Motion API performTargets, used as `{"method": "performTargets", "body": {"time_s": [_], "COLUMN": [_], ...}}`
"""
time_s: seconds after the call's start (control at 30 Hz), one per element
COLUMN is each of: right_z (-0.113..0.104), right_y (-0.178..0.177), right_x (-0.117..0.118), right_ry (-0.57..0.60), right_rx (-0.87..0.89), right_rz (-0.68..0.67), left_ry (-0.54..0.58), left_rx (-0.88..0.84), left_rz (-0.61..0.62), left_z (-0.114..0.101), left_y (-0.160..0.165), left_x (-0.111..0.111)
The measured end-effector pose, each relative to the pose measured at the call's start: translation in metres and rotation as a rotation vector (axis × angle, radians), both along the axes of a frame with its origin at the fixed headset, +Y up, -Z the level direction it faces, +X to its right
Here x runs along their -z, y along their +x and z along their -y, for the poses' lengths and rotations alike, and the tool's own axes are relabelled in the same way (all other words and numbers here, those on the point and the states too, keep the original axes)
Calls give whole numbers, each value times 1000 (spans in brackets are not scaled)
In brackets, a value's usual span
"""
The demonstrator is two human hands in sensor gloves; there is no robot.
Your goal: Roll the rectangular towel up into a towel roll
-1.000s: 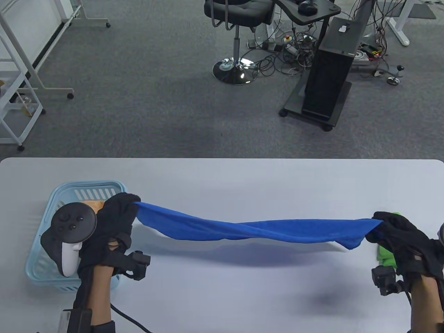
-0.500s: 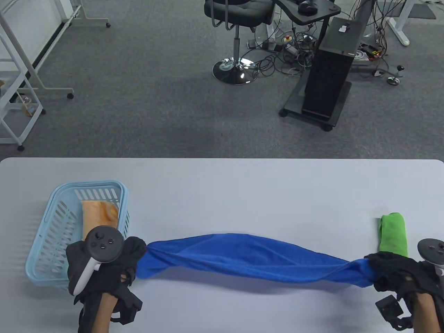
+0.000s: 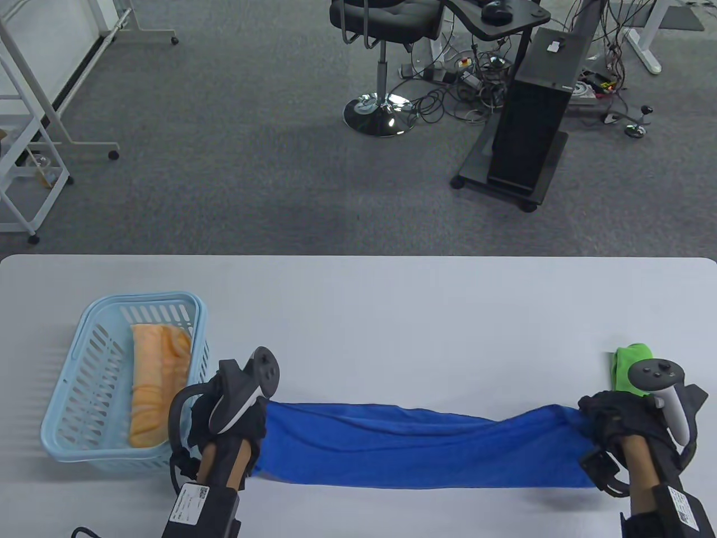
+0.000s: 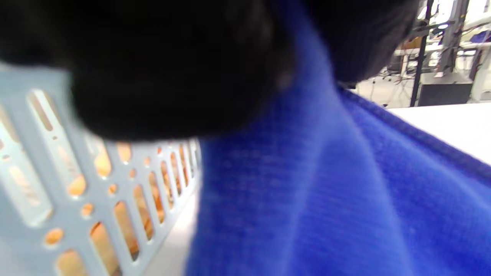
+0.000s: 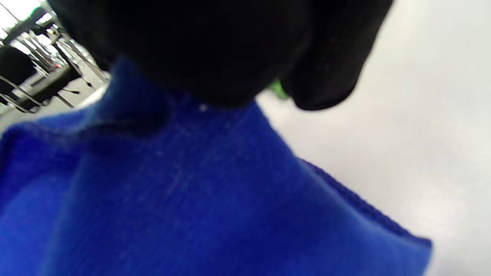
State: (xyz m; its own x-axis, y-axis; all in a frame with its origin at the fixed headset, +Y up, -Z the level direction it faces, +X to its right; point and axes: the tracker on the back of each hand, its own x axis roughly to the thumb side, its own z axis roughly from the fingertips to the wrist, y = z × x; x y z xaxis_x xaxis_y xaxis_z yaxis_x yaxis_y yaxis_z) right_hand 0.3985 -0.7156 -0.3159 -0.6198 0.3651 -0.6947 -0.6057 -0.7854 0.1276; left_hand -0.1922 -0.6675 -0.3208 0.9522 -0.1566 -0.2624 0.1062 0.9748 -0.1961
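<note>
Pinching each short end of the blue towel (image 3: pixel 425 445), my left grip (image 3: pixel 224 420) and right grip (image 3: pixel 622 426) hold it stretched flat along the desk (image 3: pixel 392 314); white wrist labels are unreadable.

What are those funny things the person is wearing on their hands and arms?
Both hands wear black gloves. The left hand has a tracker strapped on its back, dark grey with a white handle, like a game controller. The right hand carries another one. Black bands with white sticker labels wrap each forearm, small black boxes sit at the wrists, and a black cable loops beside the left wrist.
</note>
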Motion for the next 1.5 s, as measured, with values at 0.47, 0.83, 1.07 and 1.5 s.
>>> {"method": "performTargets", "body": {"time_s": [0.47, 0.83, 1.07, 1.5], "right_z": [-30, -43, -17, 43], "right_y": [8, -68, -162, -263], "right_x": [-14, -9, 7, 25], "right_ry": [43, 161, 154, 191], "right_rx": [-218, -189, -198, -233], "right_rz": [36, -193, -438, -759], "left_ry": [-11, 123, 7, -60], "left_rx": [-62, -166, -405, -294], "left_rz": [-60, 114, 318, 499], "left_z": [-15, -31, 24, 93], "left_y": [8, 51, 122, 160], "left_x": [11, -28, -55, -72]}}
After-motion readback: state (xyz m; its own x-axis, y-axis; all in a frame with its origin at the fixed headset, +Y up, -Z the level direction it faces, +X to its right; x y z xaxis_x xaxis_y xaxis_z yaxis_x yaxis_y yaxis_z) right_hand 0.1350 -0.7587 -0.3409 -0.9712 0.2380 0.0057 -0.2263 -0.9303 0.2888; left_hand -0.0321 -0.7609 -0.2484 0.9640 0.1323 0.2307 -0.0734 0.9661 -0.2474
